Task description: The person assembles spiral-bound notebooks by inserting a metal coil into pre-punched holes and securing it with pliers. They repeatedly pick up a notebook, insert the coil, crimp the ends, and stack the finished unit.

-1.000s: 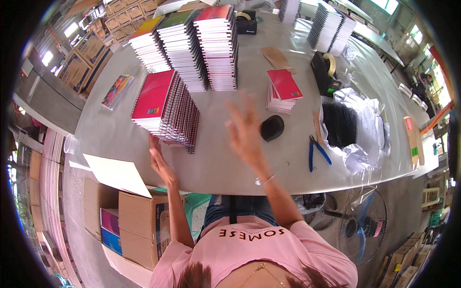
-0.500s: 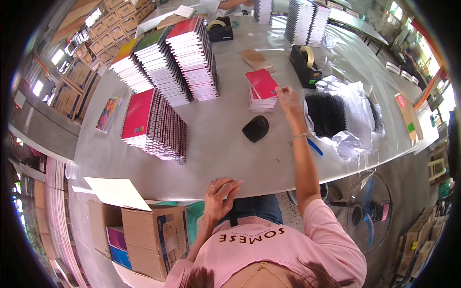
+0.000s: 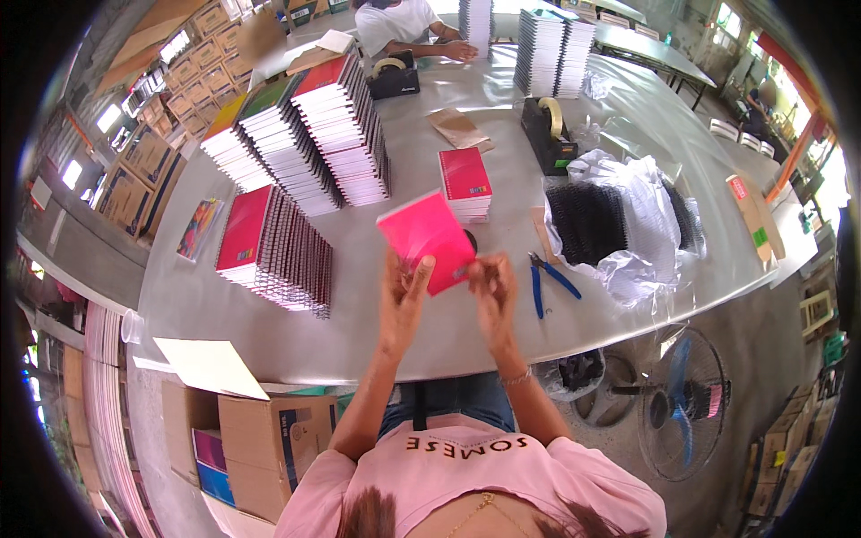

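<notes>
A bright red-covered notebook (image 3: 425, 240) is held up over the near middle of the table, tilted. My left hand (image 3: 405, 285) grips its lower left side, thumb on the cover. My right hand (image 3: 493, 285) is closed at its lower right corner, fingers pinched there. No wire shows along the edges I can see. Just beyond stands a short stack of red notebooks (image 3: 465, 175). Behind the held notebook, a small black object (image 3: 471, 238) is mostly hidden. Blue-handled cutting pliers (image 3: 553, 280) lie to the right of my right hand.
Tall stacks of spiral notebooks (image 3: 278, 242) fill the left side. Black spiral wires (image 3: 587, 220) lie in white wrapping on the right. Two tape dispensers (image 3: 549, 139) stand farther back. A co-worker (image 3: 404, 31) sits across the table. A cardboard box (image 3: 260, 439) and a fan (image 3: 686, 403) are nearby.
My right hand has come back from the short stack toward me with a red notebook. My left hand has risen from the table edge and now grips it too. The pliers show fully.
</notes>
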The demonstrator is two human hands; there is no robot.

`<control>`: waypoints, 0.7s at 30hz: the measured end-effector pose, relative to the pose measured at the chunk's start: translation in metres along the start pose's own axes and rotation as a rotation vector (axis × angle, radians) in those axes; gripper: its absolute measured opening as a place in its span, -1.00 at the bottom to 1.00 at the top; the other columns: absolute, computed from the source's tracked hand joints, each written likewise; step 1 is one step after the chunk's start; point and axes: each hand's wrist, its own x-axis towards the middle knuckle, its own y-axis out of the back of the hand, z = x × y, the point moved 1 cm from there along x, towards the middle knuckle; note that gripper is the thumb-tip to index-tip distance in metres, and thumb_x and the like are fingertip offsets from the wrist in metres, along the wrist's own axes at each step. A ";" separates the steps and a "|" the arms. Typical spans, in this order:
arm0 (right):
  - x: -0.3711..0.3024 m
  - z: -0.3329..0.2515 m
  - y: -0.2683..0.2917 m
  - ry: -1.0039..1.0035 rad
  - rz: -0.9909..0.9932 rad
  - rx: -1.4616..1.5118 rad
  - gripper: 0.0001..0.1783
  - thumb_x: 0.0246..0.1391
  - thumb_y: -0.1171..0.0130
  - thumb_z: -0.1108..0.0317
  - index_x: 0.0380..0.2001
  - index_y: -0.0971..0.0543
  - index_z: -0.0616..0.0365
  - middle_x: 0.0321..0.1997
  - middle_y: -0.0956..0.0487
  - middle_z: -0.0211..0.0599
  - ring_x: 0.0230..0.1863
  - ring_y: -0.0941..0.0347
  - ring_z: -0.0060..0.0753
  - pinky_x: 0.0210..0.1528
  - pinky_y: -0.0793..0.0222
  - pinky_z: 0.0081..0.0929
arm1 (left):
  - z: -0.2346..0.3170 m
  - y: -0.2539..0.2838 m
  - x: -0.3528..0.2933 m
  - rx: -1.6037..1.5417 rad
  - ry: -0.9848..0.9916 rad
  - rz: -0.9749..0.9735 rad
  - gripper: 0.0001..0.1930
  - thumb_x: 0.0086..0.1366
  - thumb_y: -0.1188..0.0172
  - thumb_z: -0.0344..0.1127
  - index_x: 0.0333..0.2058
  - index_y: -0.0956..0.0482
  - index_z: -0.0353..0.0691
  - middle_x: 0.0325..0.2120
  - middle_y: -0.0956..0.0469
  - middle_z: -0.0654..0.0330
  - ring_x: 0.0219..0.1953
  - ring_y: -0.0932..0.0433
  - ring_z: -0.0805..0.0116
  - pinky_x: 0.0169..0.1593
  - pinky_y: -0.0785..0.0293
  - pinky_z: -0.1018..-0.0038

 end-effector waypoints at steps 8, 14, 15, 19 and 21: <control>-0.025 0.001 0.051 -0.138 -0.199 -0.332 -0.95 0.22 -0.16 0.46 -0.27 -0.51 0.18 -0.37 -0.55 -0.40 -0.35 -0.41 -0.59 -0.24 -0.33 -0.55 | 0.002 0.002 -0.014 0.412 0.004 -0.008 -0.67 0.35 -0.20 -0.28 0.02 -0.45 -0.28 -0.21 -0.51 0.22 -0.12 -0.47 0.36 0.10 -0.31 0.45; 0.058 -0.064 0.137 0.292 0.161 -0.793 -0.91 0.23 -0.13 0.46 -0.23 -0.59 0.16 -0.32 -0.61 -0.35 -0.31 -0.52 -0.53 -0.25 -0.40 -0.55 | 0.047 0.018 -0.024 1.336 -0.289 -0.266 -0.77 0.21 -0.15 -0.50 -0.14 -0.52 -0.16 -0.18 -0.49 0.19 0.00 -0.46 0.16 0.28 -0.08 0.02; 0.071 -0.076 0.157 0.299 0.245 -0.866 -0.92 0.22 -0.14 0.46 -0.24 -0.60 0.17 -0.35 -0.61 -0.32 -0.30 -0.54 -0.49 -0.26 -0.41 -0.52 | 0.048 0.016 -0.028 1.433 -0.291 -0.268 -0.76 0.19 -0.14 -0.52 -0.15 -0.52 -0.15 -0.16 -0.48 0.20 0.03 -0.44 0.15 0.31 -0.02 -0.08; 0.114 -0.074 0.236 0.216 0.271 -1.308 -0.87 0.13 -0.22 0.39 -0.28 -0.57 0.19 -0.34 -0.61 -0.10 -0.28 -0.55 -0.08 -0.22 -0.42 -0.22 | 0.017 0.037 -0.044 1.524 -0.227 -0.267 -0.83 0.28 -0.11 -0.42 -0.15 -0.50 -0.12 -0.10 -0.41 0.17 0.15 -0.32 0.10 0.35 0.08 -0.16; 0.114 -0.057 0.259 0.136 0.255 -1.534 -0.64 0.01 -0.32 0.11 -0.23 -0.56 0.12 -0.27 -0.63 -0.06 -0.17 -0.55 0.03 -0.09 -0.41 -0.06 | 0.004 0.040 -0.046 1.446 -0.175 -0.224 -0.82 0.24 -0.16 -0.41 -0.17 -0.50 -0.13 -0.10 -0.38 0.14 0.15 -0.30 0.05 0.35 0.09 -0.19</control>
